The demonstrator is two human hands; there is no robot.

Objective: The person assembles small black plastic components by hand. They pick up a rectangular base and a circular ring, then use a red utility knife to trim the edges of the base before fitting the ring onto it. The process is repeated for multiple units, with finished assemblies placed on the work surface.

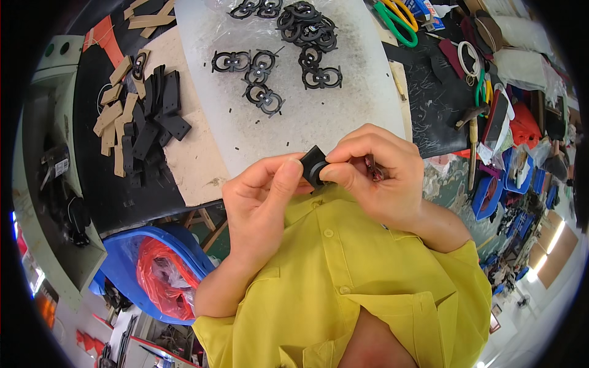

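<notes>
Close to my chest, my left hand (264,196) pinches a small flat black piece (313,161) between thumb and fingers. My right hand (380,168) grips the other side of it, where a curved black part shows against the flat one. Tucked in the curled fingers of my right hand is a dark reddish object (373,168), mostly hidden, whose kind I cannot make out. Beyond my hands, several black ring-shaped buckles (262,98) lie on a whitish board (245,144), with more piled in a heap (307,27) at its far side.
Black strips (161,113) and beige strips (110,116) lie heaped on the left of the table. Green-handled scissors (396,23) rest at the far right, and a hammer (473,132) is nearer. A blue bin (178,236) with a red plastic bag stands at lower left.
</notes>
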